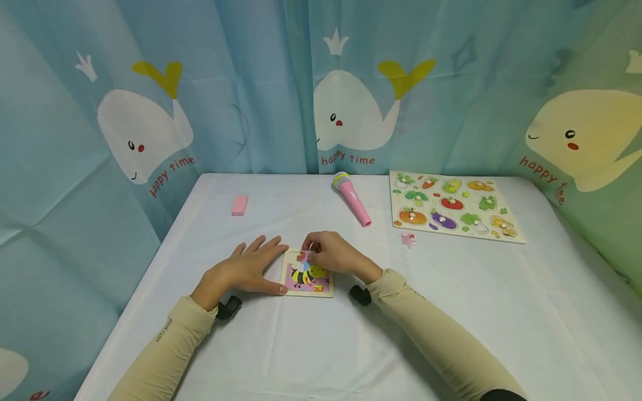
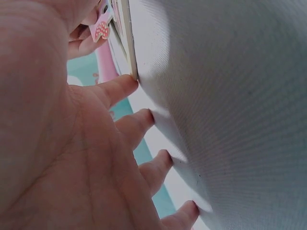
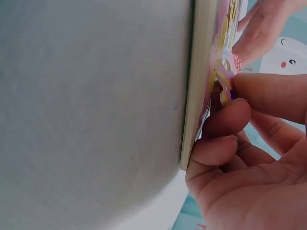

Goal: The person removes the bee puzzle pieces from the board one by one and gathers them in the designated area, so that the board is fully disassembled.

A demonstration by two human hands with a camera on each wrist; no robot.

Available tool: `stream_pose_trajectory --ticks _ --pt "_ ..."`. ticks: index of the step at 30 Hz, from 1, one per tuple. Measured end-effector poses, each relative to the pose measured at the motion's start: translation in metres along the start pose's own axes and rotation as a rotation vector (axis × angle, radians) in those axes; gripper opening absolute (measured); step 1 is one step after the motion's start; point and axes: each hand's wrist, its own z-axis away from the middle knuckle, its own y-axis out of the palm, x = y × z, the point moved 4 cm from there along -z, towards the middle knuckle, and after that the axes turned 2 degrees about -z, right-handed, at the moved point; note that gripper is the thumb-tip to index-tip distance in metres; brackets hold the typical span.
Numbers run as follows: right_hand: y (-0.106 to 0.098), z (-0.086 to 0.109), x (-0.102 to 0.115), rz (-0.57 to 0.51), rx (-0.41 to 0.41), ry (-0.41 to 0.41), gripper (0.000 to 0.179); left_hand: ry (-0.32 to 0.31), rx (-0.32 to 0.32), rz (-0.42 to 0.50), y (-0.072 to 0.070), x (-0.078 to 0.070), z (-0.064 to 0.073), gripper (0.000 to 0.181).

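A small square jigsaw puzzle [image 1: 323,296] with a bee picture and a pale wooden frame lies on the white table between the hands. My left hand [image 1: 246,270] is spread flat at its left side, thumb and index fingertip at the frame's edge; the other fingertips [image 2: 165,158] rest on the cloth. Over the puzzle's upper right part, my right hand [image 1: 333,253] pinches a pink puzzle piece [image 3: 228,84] with a red dotted patch between thumb and finger. The piece stands tilted up from the puzzle's surface. Its lower edge is partly hidden by the fingers.
Another small pink puzzle piece [image 1: 408,240] lies to the right, near a vegetable peg puzzle board [image 1: 468,209]. A pink toy microphone [image 1: 354,201] lies behind the hands. Further left is a pink block [image 1: 239,205]. A blue whale-print curtain [image 1: 271,111] surrounds the table's back and sides.
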Motion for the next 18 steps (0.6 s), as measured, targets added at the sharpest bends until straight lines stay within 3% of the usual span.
stream_pose_trajectory --ticks 10,18 --pt "-0.006 0.004 -0.004 -0.022 -0.044 -0.001 0.011 -0.006 -0.009 -0.003 0.0 0.0 0.0 0.103" --pt "-0.022 0.017 -0.012 -0.066 -0.107 0.026 0.005 -0.01 -0.008 -0.012 0.001 0.001 -0.001 0.104"
